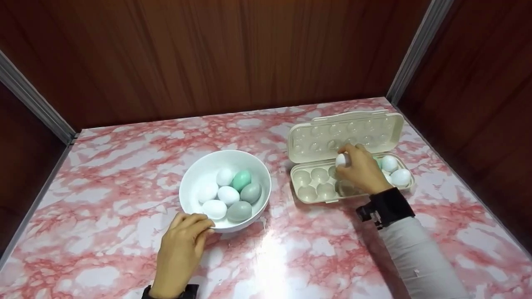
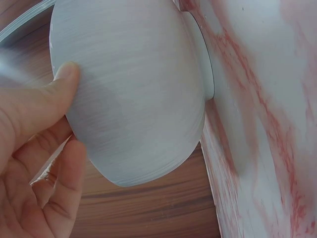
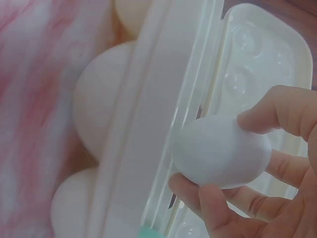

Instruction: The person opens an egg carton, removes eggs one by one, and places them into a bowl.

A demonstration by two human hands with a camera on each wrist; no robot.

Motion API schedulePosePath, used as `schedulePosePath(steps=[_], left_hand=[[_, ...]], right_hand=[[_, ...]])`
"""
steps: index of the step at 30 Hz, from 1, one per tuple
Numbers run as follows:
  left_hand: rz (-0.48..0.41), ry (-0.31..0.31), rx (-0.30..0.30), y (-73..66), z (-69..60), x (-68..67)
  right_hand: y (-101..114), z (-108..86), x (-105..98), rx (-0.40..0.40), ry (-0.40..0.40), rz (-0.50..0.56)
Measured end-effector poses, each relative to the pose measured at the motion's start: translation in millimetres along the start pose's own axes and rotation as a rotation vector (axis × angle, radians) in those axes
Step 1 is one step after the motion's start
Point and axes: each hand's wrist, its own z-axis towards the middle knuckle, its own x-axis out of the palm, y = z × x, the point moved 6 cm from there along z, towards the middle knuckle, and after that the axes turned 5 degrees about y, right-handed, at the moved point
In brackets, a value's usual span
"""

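Note:
A white bowl (image 1: 191,174) holds several white, grey and green eggs. My left hand (image 1: 181,249) pinches its near-left rim; in the left wrist view the thumb of that hand (image 2: 37,134) lies against the outside of the bowl (image 2: 138,89). Over the middle of an open egg carton (image 1: 307,198), my right hand (image 1: 363,168) grips a white egg (image 1: 342,160). The right wrist view shows this egg (image 3: 220,151) between the thumb and fingers of the hand (image 3: 267,198). Several eggs sit in the carton's right end, and cups at its left end are empty.
The carton's lid (image 1: 345,137) stands raised behind its tray. Both stand on a red and white marbled table (image 1: 124,174). Brown wood-grain panels (image 1: 208,58) with metal edge strips enclose the table at the back and sides.

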Motion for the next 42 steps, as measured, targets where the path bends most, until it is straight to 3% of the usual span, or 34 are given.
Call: schedulePosePath(steps=[25,42], left_hand=[[0.011,-0.007,0.014,-0.6,-0.8,-0.7],[0.010,-0.007,0.021,-1.4,0.3,-0.3]], right_hand=[[66.1,-4.3,15.2,-0.120,0.036,0.019],[132.4,2.9,32.7,-0.218,0.101,0.056]])
